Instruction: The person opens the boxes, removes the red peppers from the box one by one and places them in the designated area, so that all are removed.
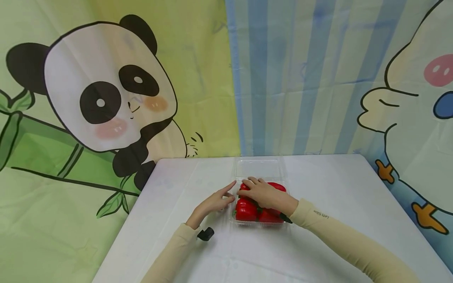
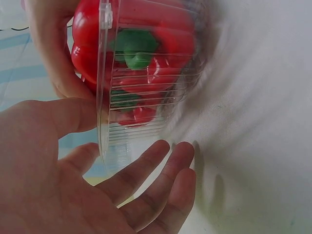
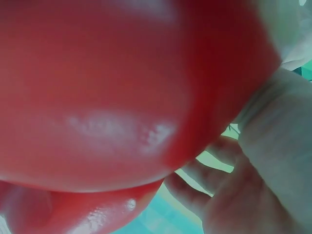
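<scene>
A clear plastic clamshell box (image 1: 260, 224) holds several red bell peppers (image 1: 246, 209) with green stems. Its lid (image 1: 260, 168) lies folded back on the far side. My right hand (image 1: 265, 194) reaches over the peppers from the right and holds the far-left red bell pepper, with thumb and fingers on either side. Close up, a pepper (image 3: 97, 97) fills much of the right wrist view and hides part of that hand. Beside the box's left wall, my left hand (image 1: 214, 202) has its fingers extended and apart; its thumb (image 2: 73, 114) is at the rim.
The box stands on a white-covered table (image 1: 332, 243). Behind the table hangs a printed curtain (image 1: 198, 78) with a panda and stripes. Black wrist cameras sit at both cuffs, the left one (image 1: 206, 234) near the table surface.
</scene>
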Available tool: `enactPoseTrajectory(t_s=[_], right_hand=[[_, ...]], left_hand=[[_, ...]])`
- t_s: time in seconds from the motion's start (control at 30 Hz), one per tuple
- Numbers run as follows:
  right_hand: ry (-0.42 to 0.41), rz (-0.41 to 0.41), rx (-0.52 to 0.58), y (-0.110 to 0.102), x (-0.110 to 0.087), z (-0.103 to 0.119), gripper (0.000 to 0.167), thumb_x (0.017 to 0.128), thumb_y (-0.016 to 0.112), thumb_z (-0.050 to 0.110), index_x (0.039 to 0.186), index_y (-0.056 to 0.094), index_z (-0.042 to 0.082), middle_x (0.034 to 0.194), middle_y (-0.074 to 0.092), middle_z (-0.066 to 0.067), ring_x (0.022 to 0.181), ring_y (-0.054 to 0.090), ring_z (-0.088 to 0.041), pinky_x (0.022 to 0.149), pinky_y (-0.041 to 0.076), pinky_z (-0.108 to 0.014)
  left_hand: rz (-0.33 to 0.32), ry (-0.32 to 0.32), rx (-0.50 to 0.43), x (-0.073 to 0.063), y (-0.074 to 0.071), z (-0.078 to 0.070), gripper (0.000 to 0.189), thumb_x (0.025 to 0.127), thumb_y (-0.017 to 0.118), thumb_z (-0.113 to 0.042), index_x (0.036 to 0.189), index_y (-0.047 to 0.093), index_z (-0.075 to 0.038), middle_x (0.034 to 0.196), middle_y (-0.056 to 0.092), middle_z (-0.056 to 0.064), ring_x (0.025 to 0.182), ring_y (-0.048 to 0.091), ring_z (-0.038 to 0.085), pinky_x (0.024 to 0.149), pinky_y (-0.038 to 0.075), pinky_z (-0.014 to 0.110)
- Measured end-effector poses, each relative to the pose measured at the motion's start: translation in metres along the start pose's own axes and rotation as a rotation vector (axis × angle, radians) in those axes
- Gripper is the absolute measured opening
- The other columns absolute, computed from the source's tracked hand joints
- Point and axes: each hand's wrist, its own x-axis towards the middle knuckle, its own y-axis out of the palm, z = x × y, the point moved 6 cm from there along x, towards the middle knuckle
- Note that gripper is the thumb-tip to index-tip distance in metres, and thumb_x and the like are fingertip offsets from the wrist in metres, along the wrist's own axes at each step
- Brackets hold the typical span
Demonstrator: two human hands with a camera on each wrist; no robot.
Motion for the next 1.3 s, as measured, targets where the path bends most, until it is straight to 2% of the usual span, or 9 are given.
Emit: enactPoseTrajectory(t_s=[0.23, 0.7, 1.0, 1.3], right_hand=[[-0.008, -0.007, 0.014, 0.001, 0.0, -0.001, 0.075, 0.074, 0.088, 0.014, 0.14, 0.055, 0.025, 0.146, 0.051, -0.015, 0.134, 0.047, -0.038, 0.104, 0.047, -0.056], [-0.048, -0.014, -0.025, -0.001, 0.002, 0.001, 0.068, 0.077, 0.086, 0.014, 0.137, 0.055, 0.023, 0.14, 0.053, -0.014, 0.125, 0.053, -0.036, 0.102, 0.049, -0.052], [-0.093, -0.07, -0.057, -0.008, 0.0, 0.002, 0.059, 0.08, 0.084, 0.012, 0.132, 0.057, 0.022, 0.132, 0.056, -0.015, 0.117, 0.058, -0.035, 0.097, 0.053, -0.05], [-0.081, -0.025, -0.022, -0.012, 0.001, -0.004, 0.06, 0.08, 0.084, 0.014, 0.133, 0.056, 0.025, 0.135, 0.055, -0.016, 0.12, 0.057, -0.036, 0.098, 0.052, -0.053]], left_hand=[[0.002, 0.005, 0.01, -0.001, 0.001, -0.001, 0.064, 0.103, 0.052, -0.033, 0.161, 0.023, -0.034, 0.135, 0.06, 0.018, 0.089, 0.063, 0.027, 0.072, 0.055, 0.039], [0.002, 0.008, 0.007, 0.0, 0.0, 0.0, 0.065, 0.102, 0.053, -0.032, 0.161, 0.024, -0.033, 0.135, 0.059, 0.019, 0.088, 0.063, 0.027, 0.069, 0.054, 0.038], [0.009, 0.005, 0.016, -0.001, 0.0, 0.0, 0.065, 0.102, 0.053, -0.033, 0.161, 0.024, -0.031, 0.136, 0.059, 0.02, 0.089, 0.063, 0.028, 0.07, 0.055, 0.039], [0.011, 0.003, 0.005, -0.001, 0.0, -0.001, 0.064, 0.103, 0.052, -0.031, 0.161, 0.023, -0.033, 0.136, 0.059, 0.019, 0.091, 0.065, 0.03, 0.073, 0.056, 0.041]])
